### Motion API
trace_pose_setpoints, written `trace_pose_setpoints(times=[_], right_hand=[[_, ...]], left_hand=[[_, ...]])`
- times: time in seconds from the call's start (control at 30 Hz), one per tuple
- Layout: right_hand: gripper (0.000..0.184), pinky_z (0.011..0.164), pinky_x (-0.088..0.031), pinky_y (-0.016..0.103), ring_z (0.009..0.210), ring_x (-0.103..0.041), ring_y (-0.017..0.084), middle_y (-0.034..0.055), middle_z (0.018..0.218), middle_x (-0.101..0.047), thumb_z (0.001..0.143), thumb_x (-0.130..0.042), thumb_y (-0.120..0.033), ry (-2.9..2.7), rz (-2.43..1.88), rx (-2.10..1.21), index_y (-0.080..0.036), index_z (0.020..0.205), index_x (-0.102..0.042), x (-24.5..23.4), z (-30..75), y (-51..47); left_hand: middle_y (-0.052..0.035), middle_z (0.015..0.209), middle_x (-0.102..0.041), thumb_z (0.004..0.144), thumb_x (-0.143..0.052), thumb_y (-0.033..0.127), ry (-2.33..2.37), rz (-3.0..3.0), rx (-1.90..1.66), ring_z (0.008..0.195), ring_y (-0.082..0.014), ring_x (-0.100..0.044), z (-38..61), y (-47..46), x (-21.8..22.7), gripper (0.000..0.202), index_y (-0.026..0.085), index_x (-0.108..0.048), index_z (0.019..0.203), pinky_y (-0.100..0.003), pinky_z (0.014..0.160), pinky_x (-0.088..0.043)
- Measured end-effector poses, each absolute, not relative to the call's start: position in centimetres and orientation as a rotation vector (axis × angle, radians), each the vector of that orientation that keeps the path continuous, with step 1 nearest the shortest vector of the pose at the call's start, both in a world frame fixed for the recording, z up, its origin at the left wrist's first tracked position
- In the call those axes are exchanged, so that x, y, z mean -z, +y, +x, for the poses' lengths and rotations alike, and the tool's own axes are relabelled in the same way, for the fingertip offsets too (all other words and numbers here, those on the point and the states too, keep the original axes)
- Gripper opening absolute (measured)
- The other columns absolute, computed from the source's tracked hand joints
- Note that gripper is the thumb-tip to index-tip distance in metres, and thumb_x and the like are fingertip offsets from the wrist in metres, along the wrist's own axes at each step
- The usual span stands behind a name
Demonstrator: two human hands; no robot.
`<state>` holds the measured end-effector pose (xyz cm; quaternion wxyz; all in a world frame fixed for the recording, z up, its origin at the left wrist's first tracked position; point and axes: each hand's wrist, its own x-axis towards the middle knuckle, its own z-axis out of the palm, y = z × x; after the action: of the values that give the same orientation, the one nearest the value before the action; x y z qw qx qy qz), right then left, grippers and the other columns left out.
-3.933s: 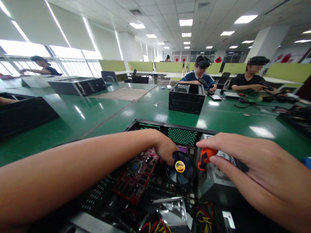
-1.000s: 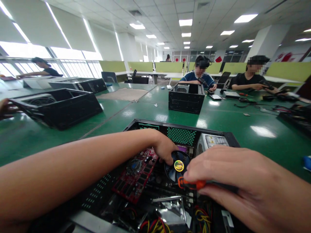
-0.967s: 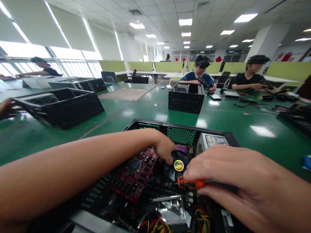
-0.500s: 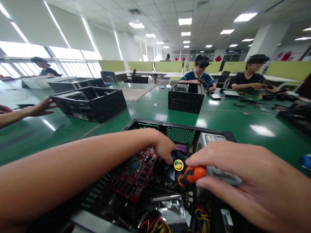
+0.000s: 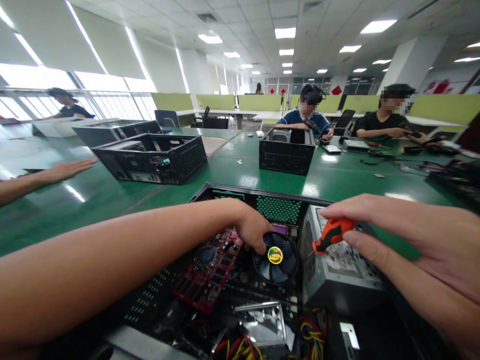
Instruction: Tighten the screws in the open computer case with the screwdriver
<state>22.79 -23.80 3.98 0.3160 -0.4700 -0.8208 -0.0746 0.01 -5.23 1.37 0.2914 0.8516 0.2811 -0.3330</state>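
Observation:
My right hand [image 5: 397, 235] pinches an orange and black screwdriver [image 5: 337, 232] by its handle, above the silver power supply [image 5: 330, 275]. Inside the open black computer case [image 5: 279, 192], my left hand [image 5: 255, 230] has its fingers curled on the upper left edge of a round CPU fan [image 5: 277, 270] with a yellow label at its hub. Its fingertips are partly hidden. Left of the fan lies a red graphics card [image 5: 210, 280] carrying a small round cooler. Nearer me are a shiny metal bracket [image 5: 262, 322] and bundled coloured cables [image 5: 315, 335].
More computer cases stand on the green table, one at left [image 5: 150, 160] and one at centre [image 5: 287, 155]. A co-worker's hand [image 5: 63, 172] reaches in from the left. Two people [image 5: 309, 117] sit across, with cables [image 5: 416, 162] and parts at right.
My right hand has moved right with the screwdriver, from over the fan to over the power supply. My left hand stays put. At left, the co-worker's case has turned and shifted right.

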Motion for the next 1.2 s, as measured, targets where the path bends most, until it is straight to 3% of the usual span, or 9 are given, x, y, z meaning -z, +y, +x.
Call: trace_pose_setpoints(times=[0.1,0.2,0.5,0.9,1.0,1.13,1.2], right_hand=[[0.026,0.096,-0.067,0.029,0.102,-0.084,0.017,-0.0075,0.123,-0.086,0.113,-0.054,-0.026,-2.209,-1.176,0.208,-0.035,0.13,-0.07,-4.1,21.5,-23.1],[0.031,0.092,-0.067,0.027,0.104,-0.084,0.015,-0.0052,0.12,-0.087,0.113,-0.047,-0.021,-2.27,-1.149,0.155,-0.031,0.126,-0.074,-4.2,20.7,-22.7],[0.038,0.086,-0.069,0.035,0.105,-0.085,0.022,0.0036,0.122,-0.087,0.112,-0.046,-0.02,-2.311,-1.186,0.049,-0.027,0.128,-0.079,-4.7,20.4,-22.6],[0.036,0.085,-0.068,0.034,0.105,-0.085,0.022,0.0038,0.123,-0.087,0.112,-0.046,-0.02,-2.312,-1.18,0.074,-0.026,0.127,-0.078,-4.6,20.3,-22.4],[0.03,0.08,-0.067,0.034,0.095,-0.085,0.021,0.0029,0.112,-0.088,0.109,-0.051,-0.021,-2.291,-1.175,0.048,-0.026,0.119,-0.079,-4.5,20.4,-22.6],[0.009,0.052,-0.054,0.03,0.063,-0.074,0.019,-0.0018,0.079,-0.079,0.098,-0.071,-0.025,-2.263,-1.214,-0.029,-0.028,0.09,-0.073,-4.5,20.5,-23.1],[0.017,0.047,-0.045,0.03,0.054,-0.065,0.018,-0.0041,0.069,-0.071,0.091,-0.08,-0.025,-2.263,-1.245,-0.042,-0.028,0.08,-0.067,-4.5,20.5,-23.2]], left_hand=[[-0.0059,0.117,-0.085,0.072,-0.072,0.025,0.757,2.269,0.901,0.103,-0.0301,-0.078,0.0,-5.3,-1.5,0.054,0.022,-0.077,0.126,-0.038,0.092,-0.064],[-0.0077,0.118,-0.085,0.074,-0.07,0.024,0.751,2.265,0.923,0.103,-0.0297,-0.078,0.1,-5.5,-1.7,0.054,0.019,-0.076,0.127,-0.038,0.091,-0.065],[-0.0042,0.114,-0.085,0.07,-0.071,0.019,0.745,2.233,0.898,0.103,-0.0286,-0.078,0.2,-5.7,-1.7,0.048,0.021,-0.076,0.117,-0.035,0.088,-0.065],[-0.0051,0.122,-0.085,0.07,-0.071,0.023,0.741,2.263,0.904,0.11,-0.0313,-0.077,0.2,-5.7,-1.8,0.059,0.023,-0.077,0.128,-0.039,0.097,-0.064],[-0.0052,0.123,-0.084,0.071,-0.071,0.024,0.747,2.276,0.897,0.113,-0.0311,-0.077,0.2,-5.7,-1.8,0.058,0.023,-0.077,0.129,-0.039,0.098,-0.063],[-0.0035,0.112,-0.086,0.069,-0.073,0.025,0.781,2.269,0.896,0.105,-0.0306,-0.078,0.2,-5.7,-1.8,0.056,0.025,-0.078,0.125,-0.039,0.093,-0.064],[-0.0042,0.11,-0.085,0.069,-0.073,0.025,0.769,2.238,0.915,0.101,-0.0301,-0.078,0.2,-5.6,-1.7,0.056,0.023,-0.077,0.125,-0.038,0.089,-0.065]])
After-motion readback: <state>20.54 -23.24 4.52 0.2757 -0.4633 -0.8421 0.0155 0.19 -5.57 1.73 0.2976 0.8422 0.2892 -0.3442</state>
